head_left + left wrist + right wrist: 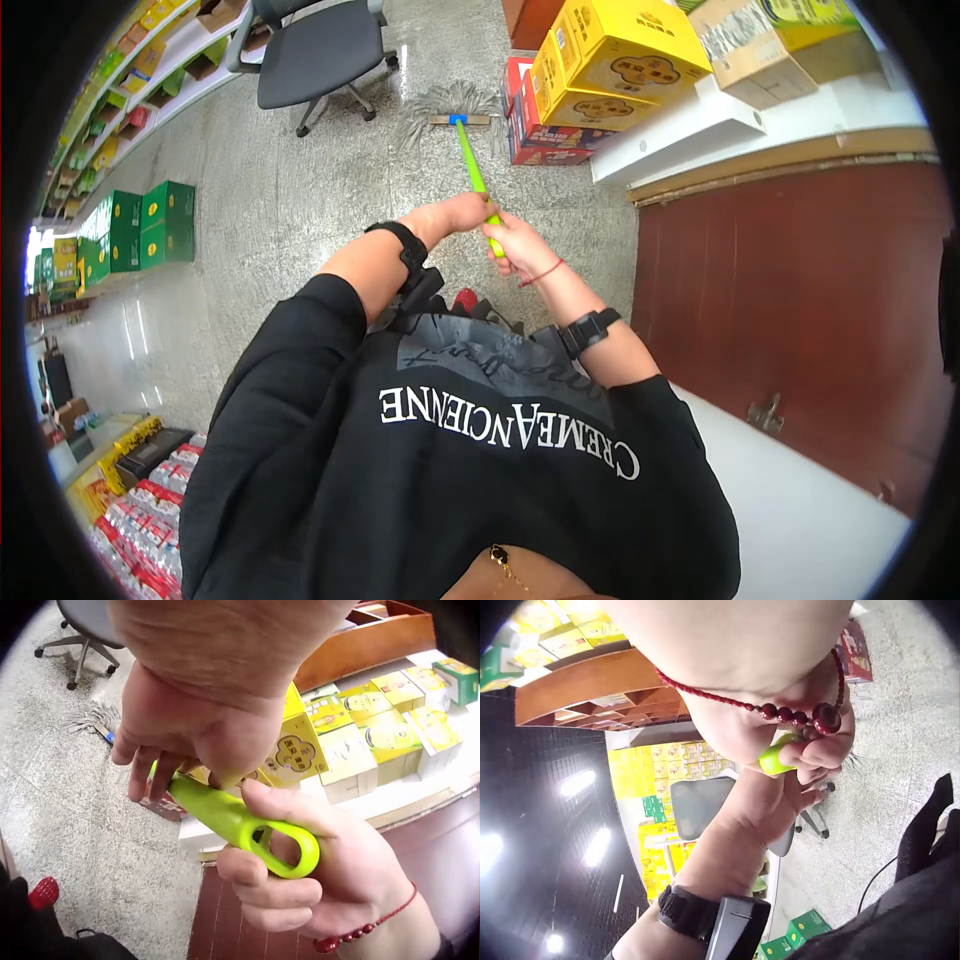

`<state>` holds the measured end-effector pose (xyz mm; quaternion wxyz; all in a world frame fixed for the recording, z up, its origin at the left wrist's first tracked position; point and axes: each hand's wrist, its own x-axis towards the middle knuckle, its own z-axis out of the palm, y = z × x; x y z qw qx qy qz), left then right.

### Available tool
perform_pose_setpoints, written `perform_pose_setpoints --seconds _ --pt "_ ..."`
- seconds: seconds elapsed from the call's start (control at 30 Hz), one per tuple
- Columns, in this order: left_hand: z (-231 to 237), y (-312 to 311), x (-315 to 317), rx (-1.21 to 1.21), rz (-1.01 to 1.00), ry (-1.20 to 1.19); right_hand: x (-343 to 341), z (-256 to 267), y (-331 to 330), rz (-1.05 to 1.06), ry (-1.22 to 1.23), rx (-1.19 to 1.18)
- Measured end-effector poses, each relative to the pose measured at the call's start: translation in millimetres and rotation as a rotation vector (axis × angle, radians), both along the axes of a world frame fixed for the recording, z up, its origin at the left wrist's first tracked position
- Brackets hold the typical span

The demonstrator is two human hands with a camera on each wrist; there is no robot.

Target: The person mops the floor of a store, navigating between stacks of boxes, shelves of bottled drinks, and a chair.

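Observation:
A string mop with grey strands (455,100) and a blue socket lies spread on the floor ahead. Its lime-green handle (470,155) slopes up toward the person. The left hand (463,212) grips the handle a little below its top, its fingers curled round it in the left wrist view. Just behind it, the right hand (518,245) holds the looped end of the handle (281,847), thumb along the top and fingers wrapped underneath. In the right wrist view, a red beaded bracelet circles that wrist, and the green end (780,755) shows between palm and fingers.
Yellow cartons (620,65) on red boxes (545,140) stand right of the mop strands. A grey swivel chair (320,55) is ahead on the left. Green boxes (167,222) sit at the left, a dark red panel (790,300) at the right.

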<state>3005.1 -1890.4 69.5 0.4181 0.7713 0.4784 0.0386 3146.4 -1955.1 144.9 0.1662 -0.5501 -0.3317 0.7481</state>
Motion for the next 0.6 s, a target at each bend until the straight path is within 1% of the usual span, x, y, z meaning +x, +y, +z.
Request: perform_pose_setpoints --seconds 0.03,0.07,0.1,0.13,0.17,0.23,0.33,0.43,0.47,0.5,0.57,0.6 --pt "36 9 -3 -0.112 0.016 -0.066 -3 2 18 -0.005 0.023 -0.017" --pt "19 29 -5 -0.105 0.031 -0.066 -6 5 37 -0.013 0.050 -0.027" --pt "-12 54 -9 -0.092 -0.006 -0.085 -9 2 54 0.005 -0.002 -0.032" --pt "-15 74 -11 -0.080 -0.041 -0.105 -12 5 74 0.019 -0.002 -0.024" --pt "-19 94 -13 -0.075 -0.028 -0.107 -14 6 92 0.029 -0.012 -0.014" --pt "6 128 -9 -0.214 0.175 0.029 -19 7 126 0.049 -0.028 -0.009" --pt "9 179 -18 -0.235 0.262 -0.057 -29 7 186 0.069 -0.051 -0.021" --pt "6 239 -27 -0.282 0.287 -0.065 -39 0 246 0.099 -0.068 0.000" --pt "7 265 -33 -0.273 0.285 -0.073 -44 -4 271 0.140 -0.070 0.006" --pt "4 289 -39 -0.268 0.253 -0.056 -49 -3 294 0.180 -0.073 0.004" --pt "0 332 -49 -0.284 0.219 -0.028 -60 -1 333 0.181 -0.088 0.004" --pt "6 353 -53 -0.285 0.215 -0.032 -68 6 353 0.176 -0.086 0.016"
